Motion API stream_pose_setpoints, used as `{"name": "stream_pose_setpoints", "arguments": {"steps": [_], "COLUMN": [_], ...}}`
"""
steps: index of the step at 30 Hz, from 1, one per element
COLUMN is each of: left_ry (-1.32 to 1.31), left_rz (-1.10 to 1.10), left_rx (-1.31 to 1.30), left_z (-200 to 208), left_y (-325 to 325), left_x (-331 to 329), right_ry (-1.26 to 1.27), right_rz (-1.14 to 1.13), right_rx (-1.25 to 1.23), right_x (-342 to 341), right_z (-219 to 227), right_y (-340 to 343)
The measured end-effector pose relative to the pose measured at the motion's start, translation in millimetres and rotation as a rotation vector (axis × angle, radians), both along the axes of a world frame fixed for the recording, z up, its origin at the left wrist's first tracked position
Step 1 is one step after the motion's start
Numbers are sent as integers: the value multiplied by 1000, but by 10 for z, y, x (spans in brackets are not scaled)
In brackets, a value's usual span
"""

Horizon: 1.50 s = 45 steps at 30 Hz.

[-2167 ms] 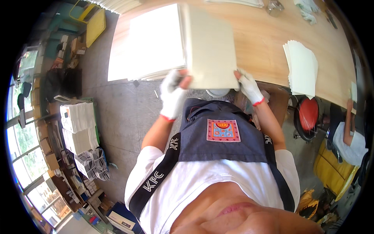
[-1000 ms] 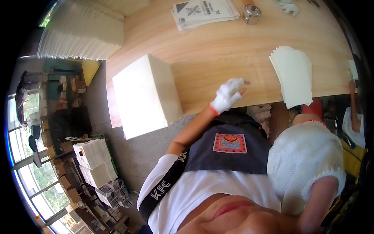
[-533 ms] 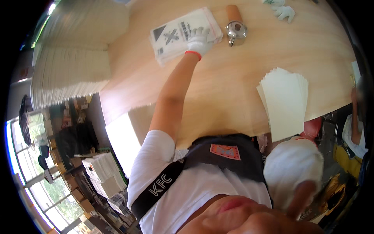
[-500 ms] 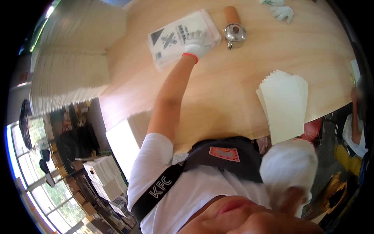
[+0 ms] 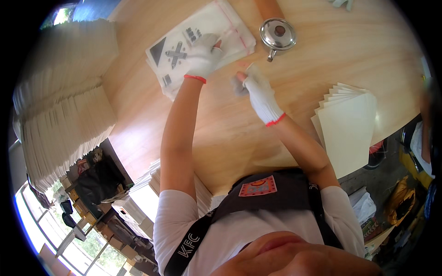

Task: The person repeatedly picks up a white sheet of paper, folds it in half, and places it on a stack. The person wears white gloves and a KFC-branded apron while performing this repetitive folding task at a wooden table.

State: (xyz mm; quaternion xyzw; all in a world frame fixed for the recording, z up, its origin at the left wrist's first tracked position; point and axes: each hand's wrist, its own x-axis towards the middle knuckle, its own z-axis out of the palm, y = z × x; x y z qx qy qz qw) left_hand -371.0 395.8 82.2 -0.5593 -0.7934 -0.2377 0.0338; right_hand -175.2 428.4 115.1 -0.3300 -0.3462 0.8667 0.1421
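A stack of clear plastic bags with dark printing lies on the far left part of the wooden table. My left hand, in a white glove with a red cuff, rests on top of the bags. Its fingers lie over the print with the bare thumb apart. Nearer to me and just right of the stack, my gloved right hand hovers above the table. Its bare thumb shows, but the other fingers are smeared by motion, so I cannot tell whether they hold anything.
Beyond my right hand stands a shiny metal lidded pot beside an orange-brown cylinder. Fanned cream card sheets lie at the right table edge. Tall paper stacks line the left. A white glove is at the far right.
My right hand has come up from beside my body to over the table near the bags. My left hand stays on the stack, its fingers less spread. The view has shifted.
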Motion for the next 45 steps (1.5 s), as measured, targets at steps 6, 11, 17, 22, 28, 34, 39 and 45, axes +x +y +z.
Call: {"name": "stream_pose_setpoints", "arguments": {"steps": [6, 11, 17, 22, 28, 34, 39, 45], "left_ry": [-1, 94, 74, -5, -367, -516, -702, -444], "left_rz": [-3, 10, 5, 45, 234, 207, 203, 218], "left_rx": [-18, -95, -118, -158, -188, -154, -146, -33], "left_z": [43, 113, 158, 112, 32, -22, 76, -55], "left_y": [-42, -79, -42, -59, -95, -98, -93, -100], "left_x": [63, 231, 119, 22, -87, -105, -94, -119], "right_ry": [-83, -93, -81, -140, 8, 17, -195, -187], "right_rz": [-110, -118, -128, -112, -56, -62, 20, -39], "right_rx": [-2, 65, 174, 160, 83, -79, 171, 173], "right_x": [-219, -293, -289, -307, -421, -629, -780, -766], "right_z": [-437, -354, -312, -417, -339, -346, -366, -436], "right_y": [208, 153, 94, 182, 245, 399, 510, 496]}}
